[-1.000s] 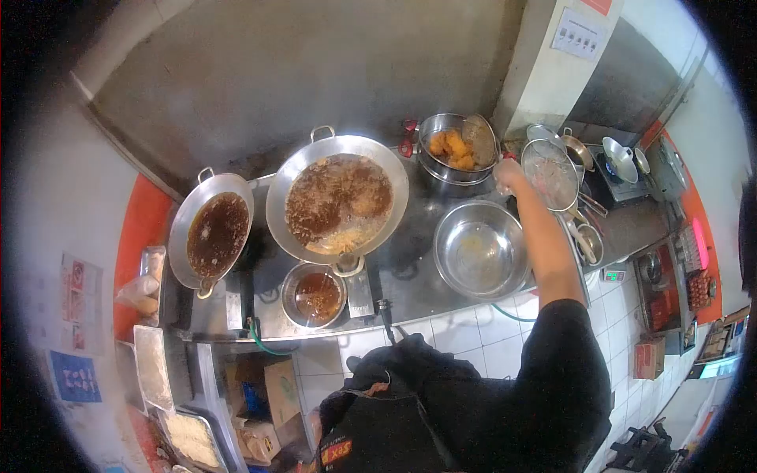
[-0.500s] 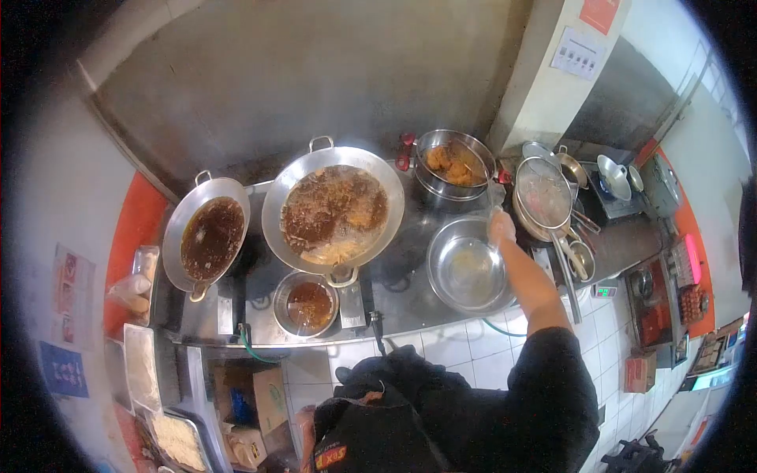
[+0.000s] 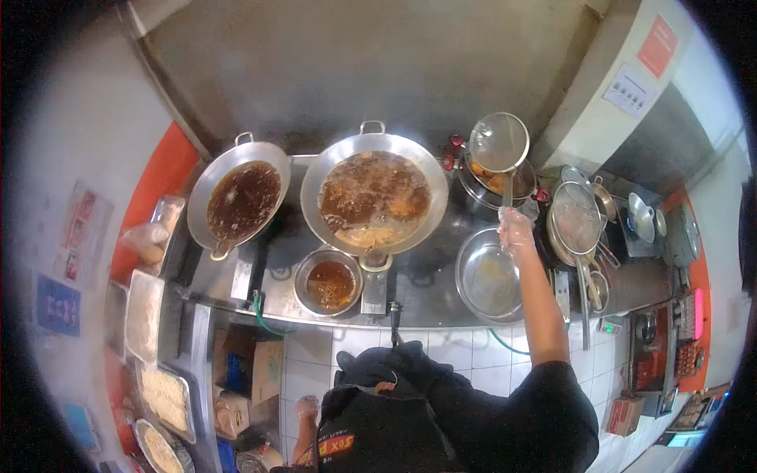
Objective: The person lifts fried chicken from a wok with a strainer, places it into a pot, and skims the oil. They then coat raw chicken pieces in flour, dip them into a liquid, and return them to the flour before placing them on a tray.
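Note:
My gloved right hand (image 3: 516, 230) is closed around the handle of a round mesh strainer (image 3: 499, 142). The strainer is raised over a steel pot (image 3: 473, 195) with browned fried pieces (image 3: 490, 178) in it, partly hiding them. Just below my right hand sits a wide steel bowl (image 3: 473, 272) with a little yellowish residue on its bottom. My left hand (image 3: 307, 410) hangs low beside my dark apron, its fingers curled, with nothing visible in them. In a large wok (image 3: 430, 225), food bubbles in brown oil, with a paler clump near its front edge.
A second wok (image 3: 203, 213) of dark oil stands at the left. Between the woks and the counter edge is a small bowl (image 3: 300, 290) of brown liquid. Another strainer (image 3: 576, 217) rests over pans at the right. Trays of pale crumbs (image 3: 165, 398) stand low at the left.
The strainer has come up into view in my right hand, above the pot of fried pieces. The view has shifted so the counter lies further right. My left hand shows more fully.

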`<action>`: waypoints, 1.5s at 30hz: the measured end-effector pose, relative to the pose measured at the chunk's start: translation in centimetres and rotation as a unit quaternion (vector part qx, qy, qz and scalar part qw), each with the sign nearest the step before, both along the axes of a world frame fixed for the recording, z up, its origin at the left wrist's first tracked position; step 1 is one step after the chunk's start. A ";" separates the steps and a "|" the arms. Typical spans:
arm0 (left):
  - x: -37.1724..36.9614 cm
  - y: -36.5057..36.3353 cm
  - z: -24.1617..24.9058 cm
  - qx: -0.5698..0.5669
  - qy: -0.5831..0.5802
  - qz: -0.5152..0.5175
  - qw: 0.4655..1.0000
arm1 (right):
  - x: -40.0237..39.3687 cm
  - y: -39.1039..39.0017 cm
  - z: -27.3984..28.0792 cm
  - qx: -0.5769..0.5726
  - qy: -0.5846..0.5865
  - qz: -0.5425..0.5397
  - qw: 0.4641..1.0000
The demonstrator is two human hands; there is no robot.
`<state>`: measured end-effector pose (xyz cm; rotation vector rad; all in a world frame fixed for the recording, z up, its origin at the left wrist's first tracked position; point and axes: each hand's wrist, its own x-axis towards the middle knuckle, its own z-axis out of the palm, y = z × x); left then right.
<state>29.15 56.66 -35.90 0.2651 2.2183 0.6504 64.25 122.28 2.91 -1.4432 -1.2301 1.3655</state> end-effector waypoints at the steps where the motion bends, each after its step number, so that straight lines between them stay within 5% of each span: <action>1: -0.2 0.1 -0.3 -0.001 0.001 0.005 1.000 | -1.1 -0.7 0.6 -0.037 0.043 0.022 0.998; 5: -0.6 2.0 1.0 -0.005 0.019 -0.006 1.000 | -5.9 -4.0 0.7 0.042 -0.001 0.102 0.994; 6: -0.7 2.5 2.1 -0.005 0.016 0.009 1.000 | -5.9 -2.7 -3.2 0.233 -0.180 0.183 0.938; 7: -0.6 3.7 5.0 -0.016 0.014 0.011 1.000 | -8.1 -4.1 -2.5 0.053 -0.115 0.120 0.985; 9: 0.3 7.9 15.0 -0.039 0.010 0.014 0.999 | -9.7 -3.8 -8.4 0.207 -0.271 0.082 0.937; 13: 0.1 6.9 13.7 -0.054 0.027 -0.022 0.998 | -13.5 -7.6 -4.0 0.028 -0.321 0.173 0.931; 15: 0.3 6.1 13.1 -0.070 0.039 -0.051 0.995 | -14.4 -8.6 -3.4 -0.211 0.067 0.134 0.966; 17: 0.5 5.2 12.3 -0.095 0.059 -0.102 0.988 | -15.3 -8.3 -4.4 -0.193 0.083 0.185 0.960; 18: 0.7 4.5 11.6 -0.108 0.075 -0.134 0.982 | -15.8 -8.2 -4.6 -0.284 0.216 0.149 0.922; 19: 0.7 2.5 6.4 -0.127 0.108 -0.205 0.965 | -16.3 -8.3 -4.8 -0.368 0.343 0.107 0.858; 21: 0.6 -0.7 -2.2 -0.162 0.187 -0.336 0.909 | -17.4 -7.7 -6.5 -0.365 0.374 0.128 0.843; 22: 0.5 -1.2 -2.5 -0.160 0.189 -0.334 0.909 | -18.0 -7.4 -6.9 -0.361 0.407 0.150 0.826; 25: -0.4 -1.0 -0.5 -0.187 0.112 -0.307 0.927 | -19.6 -7.6 -6.2 -0.329 0.393 0.112 0.852; 27: -0.6 1.9 10.1 -0.175 0.060 -0.193 0.964 | -19.4 -7.3 -6.2 -0.326 0.410 0.118 0.843; 31: -2.2 -0.2 5.7 -0.132 0.089 -0.144 0.977 | -18.6 -4.2 -8.7 -0.319 0.346 0.157 0.868; 32: -2.2 0.3 7.3 -0.113 0.047 -0.070 0.990 | -17.7 -2.3 -11.4 -0.381 0.373 0.049 0.845; 33: -2.1 0.6 8.8 -0.093 0.006 0.004 0.996 | -18.7 -5.2 -5.8 -0.339 0.314 0.027 0.886; 35: -3.1 -0.4 6.5 -0.099 0.007 0.002 0.995 | -17.3 -4.3 -3.5 -0.327 0.228 0.216 0.891; 40: -2.5 -1.3 6.3 -0.087 0.000 -0.032 0.996 | -15.1 -2.7 -3.7 -0.312 0.092 0.272 0.906; 42: -2.3 -1.0 6.6 -0.173 0.115 -0.195 0.959 | -14.3 -3.1 -1.7 -0.338 0.102 0.298 0.887; 45: -1.8 0.5 9.7 -0.205 0.051 -0.151 0.966 | -14.4 -4.7 -1.1 -0.341 0.136 0.302 0.880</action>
